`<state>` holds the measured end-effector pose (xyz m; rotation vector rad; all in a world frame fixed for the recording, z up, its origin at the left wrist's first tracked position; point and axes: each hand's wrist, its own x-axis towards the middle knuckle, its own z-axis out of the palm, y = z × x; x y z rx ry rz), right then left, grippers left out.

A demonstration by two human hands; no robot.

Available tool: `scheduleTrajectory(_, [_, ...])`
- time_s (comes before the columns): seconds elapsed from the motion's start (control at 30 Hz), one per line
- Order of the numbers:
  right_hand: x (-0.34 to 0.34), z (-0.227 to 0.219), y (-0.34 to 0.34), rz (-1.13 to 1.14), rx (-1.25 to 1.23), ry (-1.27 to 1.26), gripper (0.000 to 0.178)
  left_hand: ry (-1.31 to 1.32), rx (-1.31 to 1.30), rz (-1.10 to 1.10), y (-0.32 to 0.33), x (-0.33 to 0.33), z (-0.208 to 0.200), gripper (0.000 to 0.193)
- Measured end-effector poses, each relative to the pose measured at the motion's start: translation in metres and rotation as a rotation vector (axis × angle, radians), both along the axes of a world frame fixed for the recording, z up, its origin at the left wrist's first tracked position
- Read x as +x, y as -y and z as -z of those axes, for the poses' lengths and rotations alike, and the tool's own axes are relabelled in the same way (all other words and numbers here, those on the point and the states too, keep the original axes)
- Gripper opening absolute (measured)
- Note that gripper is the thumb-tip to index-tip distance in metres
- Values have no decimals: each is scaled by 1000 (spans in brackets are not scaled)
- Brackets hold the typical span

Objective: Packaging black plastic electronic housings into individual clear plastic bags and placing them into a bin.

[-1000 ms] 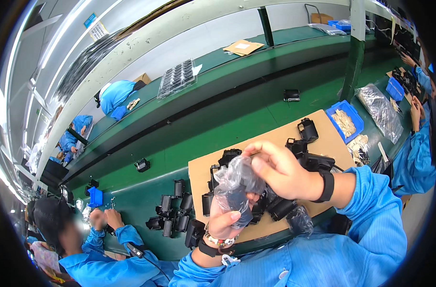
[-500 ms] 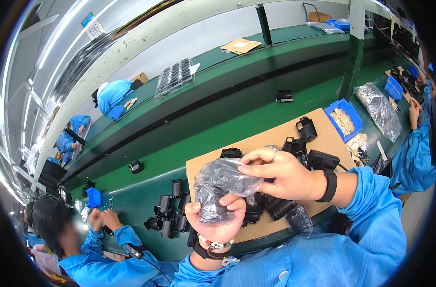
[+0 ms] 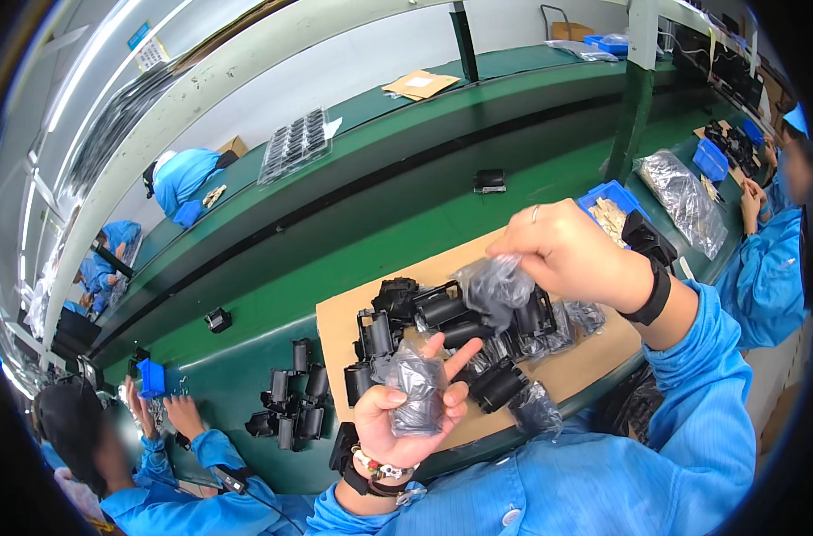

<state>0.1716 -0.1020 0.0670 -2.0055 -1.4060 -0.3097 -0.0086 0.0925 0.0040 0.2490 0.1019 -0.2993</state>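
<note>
My left hand (image 3: 411,411) cradles a small black part wrapped in a clear plastic bag (image 3: 418,384), thumb on one side and two fingers stretched out past it. Higher and to the right, my right hand (image 3: 567,255) pinches a crumpled clear plastic bag (image 3: 494,284) that hangs from its fingertips; whether anything is inside it I cannot tell. Below that bag, several black plastic housings (image 3: 442,310) lie on a brown cardboard sheet (image 3: 335,313). Bagged parts lie among them, and one bagged part (image 3: 536,409) rests at the sheet's near edge.
Left of the cardboard, several black housings (image 3: 286,389) cluster on the green bench. A blue bin (image 3: 616,201) of beige pieces and a large clear bag (image 3: 683,205) stand at the right. Co-workers in blue sit on both sides. A green shelf (image 3: 362,125) runs behind.
My hands have come apart. My right hand has moved up and right with a plastic bag, while my left keeps the bagged part. The view has shifted slightly.
</note>
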Motion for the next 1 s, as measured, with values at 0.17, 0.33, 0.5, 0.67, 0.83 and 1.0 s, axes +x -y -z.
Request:
scheduleTrajectory(0.17, [2,-9,5,83,17,-115,14,-78,1,-83,1,-1,0,78])
scheduleTrajectory(0.33, [5,-6,4,43,119,-158,10,-3,-177,-98,3,7,5,67])
scheduleTrajectory(0.5, [4,-12,-1,19,263,-343,6,-61,45,-244,9,7,-4,54])
scheduleTrajectory(0.67, [-3,-12,-17,-217,946,-593,18,25,-75,-183,5,7,6,45])
scheduleTrajectory(0.83, [-36,-18,-16,-403,240,121,29,23,-394,13,4,11,16,40])
scheduleTrajectory(1.0, [-44,2,-30,-509,42,-14,24,-60,-316,12,6,9,22,44])
